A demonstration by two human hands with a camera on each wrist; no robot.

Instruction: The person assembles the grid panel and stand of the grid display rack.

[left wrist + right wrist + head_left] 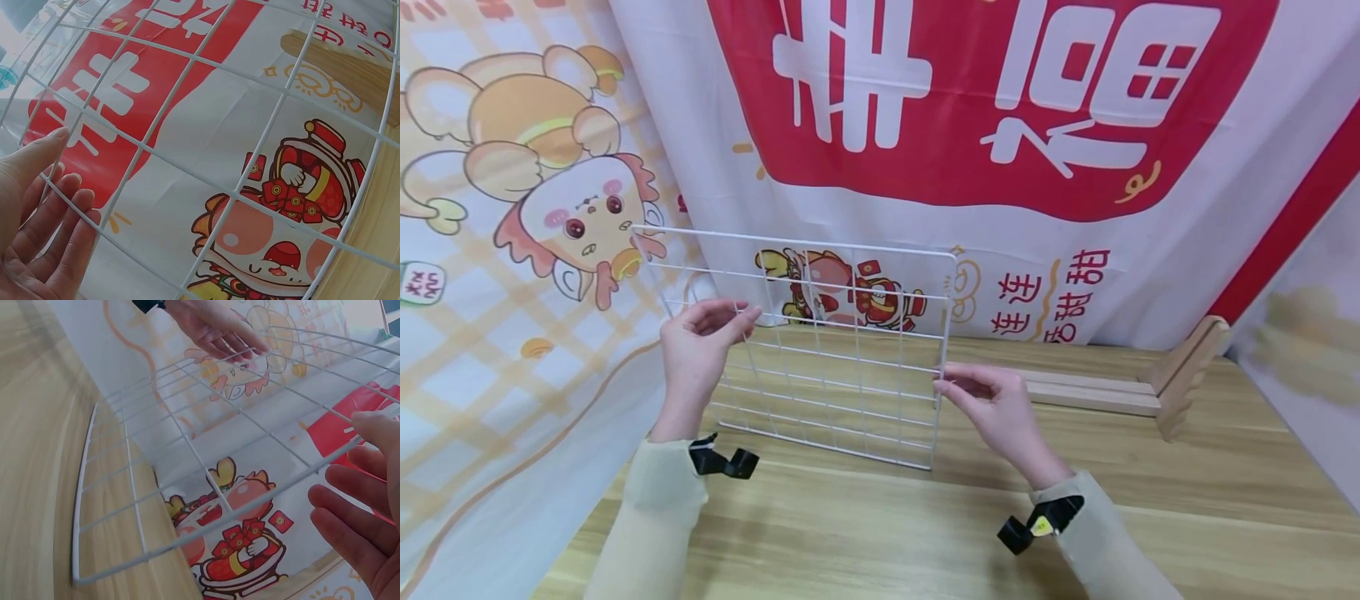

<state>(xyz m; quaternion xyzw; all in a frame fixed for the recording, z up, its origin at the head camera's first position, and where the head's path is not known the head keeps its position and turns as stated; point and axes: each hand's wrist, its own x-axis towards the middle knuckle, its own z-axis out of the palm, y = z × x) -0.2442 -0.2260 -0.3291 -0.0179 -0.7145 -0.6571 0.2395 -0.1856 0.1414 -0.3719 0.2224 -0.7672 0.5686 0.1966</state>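
The white wire grid is standing tilted over the tabletop, its lower edge apparently resting there. The left hand is loosely gripping the grid's left side; the right hand is pinching its right edge between thumb and fingers. A wooden stand (notched along its upright) is occupying the right, near the printed cloth.

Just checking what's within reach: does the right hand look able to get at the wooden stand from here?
Probably yes: the right hand is close to the wooden stand, with nothing apparent between them. It holds the white wire grid, though, so it likely must let go first.
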